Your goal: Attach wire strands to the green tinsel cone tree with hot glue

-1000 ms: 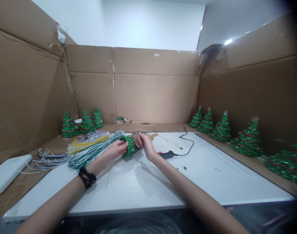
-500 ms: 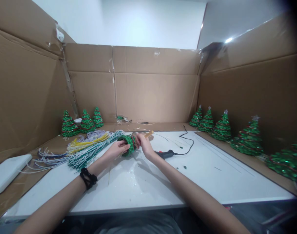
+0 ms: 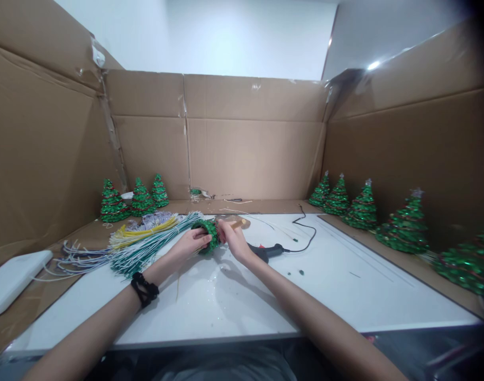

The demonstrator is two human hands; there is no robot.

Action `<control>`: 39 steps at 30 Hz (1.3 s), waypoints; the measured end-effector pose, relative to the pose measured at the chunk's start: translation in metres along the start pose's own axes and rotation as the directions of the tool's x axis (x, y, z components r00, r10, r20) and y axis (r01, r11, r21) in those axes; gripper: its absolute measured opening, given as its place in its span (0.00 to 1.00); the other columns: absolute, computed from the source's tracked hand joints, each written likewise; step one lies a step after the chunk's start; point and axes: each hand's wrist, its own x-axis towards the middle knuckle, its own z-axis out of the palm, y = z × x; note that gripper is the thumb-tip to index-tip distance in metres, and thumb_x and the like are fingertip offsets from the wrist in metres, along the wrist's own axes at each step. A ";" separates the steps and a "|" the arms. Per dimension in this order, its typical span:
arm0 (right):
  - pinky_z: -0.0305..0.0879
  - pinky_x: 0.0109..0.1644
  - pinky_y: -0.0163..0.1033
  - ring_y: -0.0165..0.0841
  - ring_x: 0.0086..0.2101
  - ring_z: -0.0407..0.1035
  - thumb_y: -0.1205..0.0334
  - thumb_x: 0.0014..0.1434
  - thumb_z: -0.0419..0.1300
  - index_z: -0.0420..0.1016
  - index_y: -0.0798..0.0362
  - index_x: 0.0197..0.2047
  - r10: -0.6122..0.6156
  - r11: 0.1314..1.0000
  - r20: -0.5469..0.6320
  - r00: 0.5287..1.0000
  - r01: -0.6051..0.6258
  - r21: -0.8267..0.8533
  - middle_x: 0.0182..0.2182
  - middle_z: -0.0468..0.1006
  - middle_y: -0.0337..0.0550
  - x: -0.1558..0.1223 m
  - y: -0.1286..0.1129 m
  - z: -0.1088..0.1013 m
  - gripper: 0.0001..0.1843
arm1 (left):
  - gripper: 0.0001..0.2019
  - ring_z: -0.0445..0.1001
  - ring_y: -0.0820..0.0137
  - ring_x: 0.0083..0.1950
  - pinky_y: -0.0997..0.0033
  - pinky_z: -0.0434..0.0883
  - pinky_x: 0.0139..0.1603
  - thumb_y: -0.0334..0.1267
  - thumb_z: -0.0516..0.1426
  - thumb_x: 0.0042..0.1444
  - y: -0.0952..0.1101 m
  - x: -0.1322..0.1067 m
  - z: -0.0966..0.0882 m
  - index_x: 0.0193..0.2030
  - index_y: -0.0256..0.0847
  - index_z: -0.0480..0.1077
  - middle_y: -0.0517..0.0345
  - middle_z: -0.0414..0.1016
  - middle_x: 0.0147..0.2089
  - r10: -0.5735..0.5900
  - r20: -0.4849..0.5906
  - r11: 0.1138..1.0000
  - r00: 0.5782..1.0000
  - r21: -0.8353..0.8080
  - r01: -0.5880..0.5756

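Note:
A small green tinsel Christmas tree (image 3: 212, 236) lies on its side, its hollow base facing left. My left hand (image 3: 192, 242) is closed around the base, fingers partly inside the opening. My right hand (image 3: 231, 239) is pinched at the narrower part of the tree. A tan stick (image 3: 238, 224) juts from its grip, pointing up and right; the fingers hide its other end. Just right of this hand lies a dark glue gun (image 3: 267, 251) with a red part and a black cord, partly covered by my wrist.
Bundles of green, white and yellow stems (image 3: 158, 243) lie left of the tree. Finished-looking trees (image 3: 364, 206) line the right side, and several trees (image 3: 142, 198) stand back left. A white device (image 3: 17, 280) sits far left. Cardboard walls (image 3: 253, 153) enclose the white tabletop (image 3: 325, 301).
My right hand has shifted slightly left and down along the tree, and the tan stick has moved with it. My left hand stays almost still on the base.

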 end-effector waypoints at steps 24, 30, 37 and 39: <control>0.48 0.17 0.33 0.25 0.13 0.49 0.63 0.55 0.45 0.50 0.50 0.15 0.157 0.986 -0.054 0.986 -0.160 -0.053 0.11 0.50 0.31 0.029 0.000 0.006 0.17 | 0.24 0.69 0.69 0.35 0.72 0.64 0.35 0.51 0.66 0.38 -0.012 0.011 -0.005 0.38 0.34 0.72 0.54 0.74 0.33 -0.001 -0.032 0.999 0.999 0.034 0.003; 0.47 0.19 0.32 0.25 0.15 0.50 0.60 0.54 0.45 0.51 0.50 0.16 0.135 0.979 -0.067 0.989 -0.144 -0.146 0.11 0.52 0.32 0.031 0.004 0.008 0.16 | 0.21 0.69 0.71 0.32 0.73 0.64 0.33 0.49 0.66 0.40 -0.012 0.010 -0.005 0.36 0.34 0.72 0.55 0.73 0.31 0.018 -0.032 0.999 0.999 0.031 -0.017; 0.47 0.22 0.33 0.26 0.18 0.49 0.57 0.54 0.46 0.51 0.50 0.17 0.100 0.977 -0.090 0.991 -0.115 -0.179 0.13 0.52 0.33 0.031 0.010 0.010 0.16 | 0.19 0.68 0.72 0.31 0.73 0.63 0.33 0.48 0.65 0.41 -0.013 0.009 -0.006 0.35 0.34 0.73 0.53 0.74 0.33 0.040 -0.033 0.999 0.999 0.011 -0.040; 0.47 0.22 0.33 0.27 0.18 0.49 0.57 0.54 0.46 0.51 0.50 0.17 0.099 0.977 -0.092 0.991 -0.114 -0.179 0.13 0.52 0.33 0.031 0.011 0.010 0.16 | 0.19 0.69 0.72 0.31 0.74 0.63 0.32 0.48 0.65 0.41 -0.012 0.009 -0.006 0.35 0.34 0.73 0.53 0.74 0.33 0.036 -0.034 0.999 0.999 0.005 -0.036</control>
